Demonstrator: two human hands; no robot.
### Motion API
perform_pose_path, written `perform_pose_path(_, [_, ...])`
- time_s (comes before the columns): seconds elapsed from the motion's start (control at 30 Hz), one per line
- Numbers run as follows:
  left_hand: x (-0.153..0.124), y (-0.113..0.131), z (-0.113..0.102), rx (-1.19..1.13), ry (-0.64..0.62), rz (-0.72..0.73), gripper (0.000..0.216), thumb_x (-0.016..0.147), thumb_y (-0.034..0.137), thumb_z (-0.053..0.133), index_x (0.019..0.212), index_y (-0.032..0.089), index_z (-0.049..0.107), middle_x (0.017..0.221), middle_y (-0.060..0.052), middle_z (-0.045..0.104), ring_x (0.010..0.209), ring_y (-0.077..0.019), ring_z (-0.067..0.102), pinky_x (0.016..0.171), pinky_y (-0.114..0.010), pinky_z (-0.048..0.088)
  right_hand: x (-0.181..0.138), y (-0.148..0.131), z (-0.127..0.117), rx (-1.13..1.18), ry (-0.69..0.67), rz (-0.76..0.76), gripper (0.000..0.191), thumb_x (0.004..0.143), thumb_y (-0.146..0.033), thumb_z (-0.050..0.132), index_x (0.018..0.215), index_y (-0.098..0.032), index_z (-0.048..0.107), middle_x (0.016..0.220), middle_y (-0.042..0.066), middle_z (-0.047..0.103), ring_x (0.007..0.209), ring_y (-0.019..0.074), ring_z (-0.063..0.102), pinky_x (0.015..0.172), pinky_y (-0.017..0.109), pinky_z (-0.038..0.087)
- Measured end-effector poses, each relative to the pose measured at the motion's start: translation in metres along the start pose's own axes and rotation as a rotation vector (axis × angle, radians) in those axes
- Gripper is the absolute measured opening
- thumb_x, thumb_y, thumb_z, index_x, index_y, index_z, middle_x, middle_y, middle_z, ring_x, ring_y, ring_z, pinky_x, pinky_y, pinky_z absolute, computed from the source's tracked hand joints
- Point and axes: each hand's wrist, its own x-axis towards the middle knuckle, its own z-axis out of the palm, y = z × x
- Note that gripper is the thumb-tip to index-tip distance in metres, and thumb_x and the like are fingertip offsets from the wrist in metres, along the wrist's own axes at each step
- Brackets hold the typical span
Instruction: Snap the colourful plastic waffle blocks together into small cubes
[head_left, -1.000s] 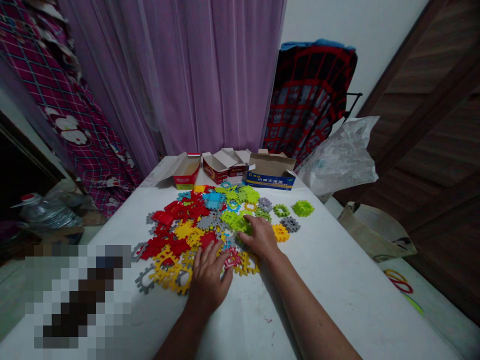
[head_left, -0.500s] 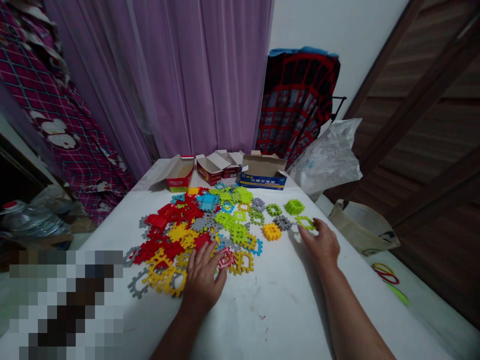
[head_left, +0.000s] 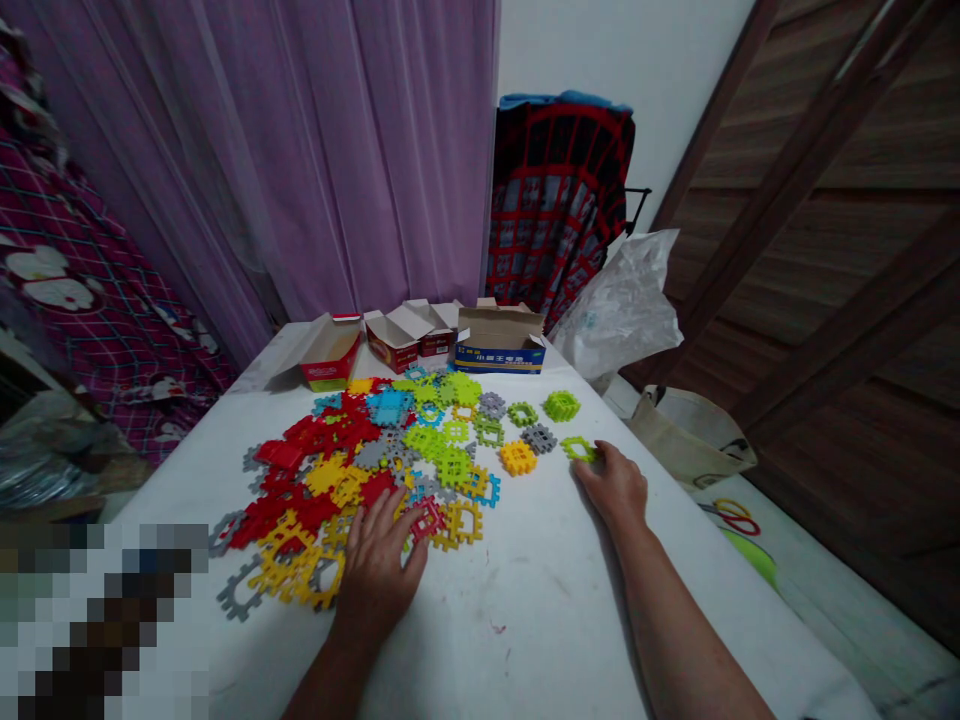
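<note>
A spread pile of toothed plastic building pieces in red, yellow, grey, blue and green covers the left of the white table. My left hand lies palm down at the pile's near edge, fingers stretched over a red piece and beside a pink-red square frame piece. On the right, my right hand pinches the edge of a lime-green frame piece low at the tabletop. Near it sit a stack of green pieces, a grey stack and an orange-yellow stack.
Along the far edge stand a red open box, two smaller red boxes and a blue open box. A clear plastic bag and a cloth bag are beyond the right edge. Scissors lie lower at right.
The view has turned a little to the right, so everything appears shifted left. My right hand has brought the lime-green frame piece lower, near the table. My left hand stays on the pile.
</note>
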Motion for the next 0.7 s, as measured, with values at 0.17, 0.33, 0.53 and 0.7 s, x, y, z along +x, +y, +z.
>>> perform_pose_path(0.17, [-0.001,-0.003,0.001,0.005,-0.001,0.020,0.031,0.088,0.028,0.053,0.115,0.030,0.070,0.138,-0.006,0.063,0.131,-0.0277,0.055,0.118,-0.052,0.031,0.003,0.000,0.000,0.032,-0.002,0.040,0.061,0.079,-0.056,0.058,0.125,-0.017,0.062,0.112,0.014,0.071,0.107,0.0329,0.063,0.089,0.043,0.047])
perform_pose_path(0.33, [-0.001,-0.001,0.001,0.020,0.017,0.020,0.030,0.089,0.027,0.052,0.114,0.029,0.069,0.138,-0.006,0.063,0.132,-0.0270,0.054,0.118,-0.051,0.031,0.013,0.011,0.000,0.134,-0.010,-0.024,0.054,0.076,-0.052,0.060,0.118,-0.019,0.066,0.120,0.013,0.067,0.111,0.0291,0.061,0.089,0.040,0.049])
perform_pose_path(0.53, [-0.001,0.000,0.001,0.026,0.018,0.023,0.029,0.090,0.027,0.050,0.113,0.028,0.068,0.138,-0.007,0.063,0.132,-0.0274,0.053,0.117,-0.052,0.032,0.020,0.024,0.001,0.082,-0.138,-0.164,0.051,0.076,-0.042,0.061,0.124,-0.024,0.065,0.127,0.008,0.067,0.121,0.0300,0.056,0.097,0.043,0.045])
perform_pose_path(0.7, [-0.001,-0.008,0.001,0.057,-0.033,0.077,0.031,0.090,0.030,0.053,0.118,0.030,0.067,0.139,-0.007,0.062,0.132,-0.0283,0.054,0.115,-0.053,0.035,0.015,0.019,0.001,0.059,-0.056,-0.128,0.059,0.077,-0.053,0.062,0.125,-0.019,0.063,0.123,0.011,0.069,0.116,0.0310,0.059,0.096,0.043,0.044])
